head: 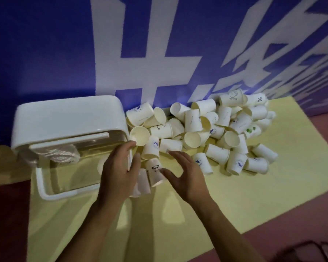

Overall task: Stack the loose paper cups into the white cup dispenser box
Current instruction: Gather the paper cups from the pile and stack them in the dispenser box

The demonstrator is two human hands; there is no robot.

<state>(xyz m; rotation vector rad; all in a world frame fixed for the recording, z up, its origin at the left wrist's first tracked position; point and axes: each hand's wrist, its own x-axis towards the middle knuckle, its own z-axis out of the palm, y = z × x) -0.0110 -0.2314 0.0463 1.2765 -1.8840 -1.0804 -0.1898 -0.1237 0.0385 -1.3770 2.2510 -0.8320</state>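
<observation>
Cups point(206, 129) heaped along mat's point(235, 195) back edge, R of centre, against blue wall point(45, 53). Box point(68, 118) at mat's back-L corner. L hand point(117, 173): fingers released, spread at box's R wall. R hand point(186, 176): released, fingers straight, just beside panda cup point(155, 173), which lies btwn both hands.

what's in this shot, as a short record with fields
surface: yellow mat before a blue wall
box: white cup dispenser box, at the mat's left
loose cups: pile of paper cups, right of the box
nearest cup: panda cup, lying between the hands
left hand: open, by the box's right edge
right hand: open, fingers spread, beside the panda cup
</observation>
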